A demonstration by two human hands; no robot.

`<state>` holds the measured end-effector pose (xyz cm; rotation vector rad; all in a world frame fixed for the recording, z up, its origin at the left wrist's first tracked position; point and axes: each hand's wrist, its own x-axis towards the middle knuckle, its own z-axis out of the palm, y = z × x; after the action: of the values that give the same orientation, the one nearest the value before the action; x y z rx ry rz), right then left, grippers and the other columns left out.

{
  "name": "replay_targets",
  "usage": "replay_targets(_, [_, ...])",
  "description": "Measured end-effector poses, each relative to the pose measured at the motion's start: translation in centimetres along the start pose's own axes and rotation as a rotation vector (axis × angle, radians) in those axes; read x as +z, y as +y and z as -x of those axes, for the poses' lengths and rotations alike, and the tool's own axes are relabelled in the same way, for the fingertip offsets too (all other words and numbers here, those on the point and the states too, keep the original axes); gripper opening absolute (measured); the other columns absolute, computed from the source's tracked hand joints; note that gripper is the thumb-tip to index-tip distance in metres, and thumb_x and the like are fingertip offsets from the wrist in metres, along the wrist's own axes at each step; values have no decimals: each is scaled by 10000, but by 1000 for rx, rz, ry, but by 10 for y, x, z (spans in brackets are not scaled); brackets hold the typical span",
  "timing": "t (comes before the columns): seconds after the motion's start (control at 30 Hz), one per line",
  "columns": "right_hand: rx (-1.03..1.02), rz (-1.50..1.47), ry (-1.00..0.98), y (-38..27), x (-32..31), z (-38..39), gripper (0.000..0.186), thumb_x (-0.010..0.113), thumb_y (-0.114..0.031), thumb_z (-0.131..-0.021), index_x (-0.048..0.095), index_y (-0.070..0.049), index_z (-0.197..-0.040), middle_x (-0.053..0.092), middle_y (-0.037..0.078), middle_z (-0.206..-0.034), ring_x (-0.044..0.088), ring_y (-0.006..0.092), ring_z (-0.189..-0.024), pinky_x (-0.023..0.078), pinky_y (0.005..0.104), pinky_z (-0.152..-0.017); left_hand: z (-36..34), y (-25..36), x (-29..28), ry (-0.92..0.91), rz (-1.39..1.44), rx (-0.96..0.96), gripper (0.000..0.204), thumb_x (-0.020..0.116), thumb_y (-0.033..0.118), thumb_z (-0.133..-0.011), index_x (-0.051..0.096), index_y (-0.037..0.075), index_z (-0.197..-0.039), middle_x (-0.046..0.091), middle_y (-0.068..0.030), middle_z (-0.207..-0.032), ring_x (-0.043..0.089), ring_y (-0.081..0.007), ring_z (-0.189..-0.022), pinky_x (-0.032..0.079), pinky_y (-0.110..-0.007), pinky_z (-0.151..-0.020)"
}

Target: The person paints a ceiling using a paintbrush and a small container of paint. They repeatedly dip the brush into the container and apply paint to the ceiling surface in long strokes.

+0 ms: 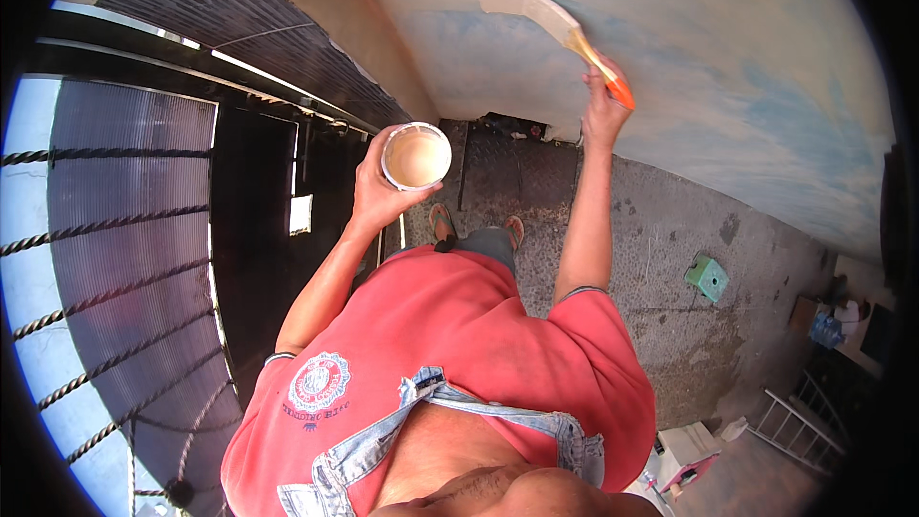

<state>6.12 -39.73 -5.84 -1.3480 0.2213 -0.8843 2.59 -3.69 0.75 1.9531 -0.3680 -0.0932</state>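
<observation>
The left hand (376, 182) is gripping a cup (442, 172) of cream paint (414, 158) left of centre; the right hand (605, 110), fingers wrapped round a brush (598, 64), is working the far wall (689, 29), one pale stroke (522, 4) showing, mottled blue apparently remaining uncovered.

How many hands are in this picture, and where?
2. The left hand is around a cup of pale liquid, left of centre; the right hand grips a brush in front of the wall, upper right. No others show.
</observation>
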Motion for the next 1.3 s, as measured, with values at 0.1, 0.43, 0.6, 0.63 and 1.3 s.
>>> replay_targets(0.1, [-20,-37,84,-4,-60,-13,254,673,-50,-986,635,40,-1221,675,145,-1221,691,215,-1064,573,280,-828,6,1,7,-12,-3,22,939,979,216,-588,506,-3,-1368,681,-145,-1262,663,-239,-1182,522,-387,-1031])
replay_targets(0.43, [-140,92,282,-48,-254,-56,290,633,-22,-996,578,63,-1268,668,164,-1209,687,287,-1124,543,295,-841,19,31,55,-26,78,41,958,988,215,-579,506,-2,-1378,673,-132,-1269,651,-234,-1197,503,-385,-1056])
replay_targets(0.6, [-159,188,460,-78,-303,-49,313,618,-47,-1012,545,100,-1278,680,228,-1193,698,290,-1103,544,272,-822,27,47,75,-25,72,38,943,988,209,-579,517,4,-1370,673,-126,-1267,645,-230,-1206,503,-384,-1054])
replay_targets(0.63, [-173,177,473,-84,-305,-42,303,617,-48,-1013,553,100,-1270,681,231,-1188,699,285,-1097,544,268,-818,29,47,79,-19,82,44,937,989,209,-578,523,7,-1365,674,-124,-1266,645,-229,-1205,503,-382,-1053])
replay_targets(1.3, [161,-39,-301,-10,84,20,239,744,-33,-924,725,38,-1151,742,99,-1062,692,118,-834,592,259,-751,60,18,26,91,103,-22,964,986,215,-570,503,11,-1379,671,-127,-1272,644,-232,-1203,506,-390,-1052])
